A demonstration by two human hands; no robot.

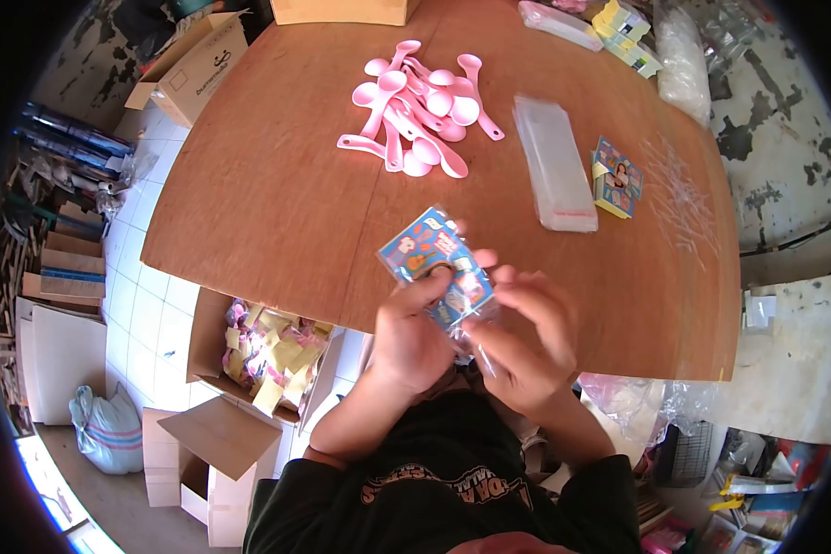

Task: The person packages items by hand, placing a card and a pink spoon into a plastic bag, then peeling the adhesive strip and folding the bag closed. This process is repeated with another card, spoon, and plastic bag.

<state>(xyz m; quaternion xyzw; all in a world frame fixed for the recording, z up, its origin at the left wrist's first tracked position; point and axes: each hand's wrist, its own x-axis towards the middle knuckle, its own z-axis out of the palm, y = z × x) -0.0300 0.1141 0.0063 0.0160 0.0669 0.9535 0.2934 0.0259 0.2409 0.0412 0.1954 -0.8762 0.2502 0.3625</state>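
My left hand (pixel 414 334) is closed on a clear plastic bag with a blue printed card (pixel 441 251) inside, its thumb lying across the front. Close on the right, my right hand (pixel 531 343) has its fingers curled at the bag's lower right edge, slightly blurred, with a bit of clear plastic (pixel 486 358) at the thumb. Both hands are above the table's near edge. Beyond them lies a heap of pink plastic spoons (pixel 425 111). To the right are a stack of clear plastic bags (pixel 556 166) and a stack of printed cards (pixel 616 180).
Thin clear sticks (pixel 679 194) are scattered on the wooden table (pixel 268 185) at the right. A carton (pixel 342 9) stands at the far edge. Below left, an open box (pixel 210 342) holds several packed pieces, near another open carton (pixel 217 494). Plastic rolls (pixel 683 69) lie far right.
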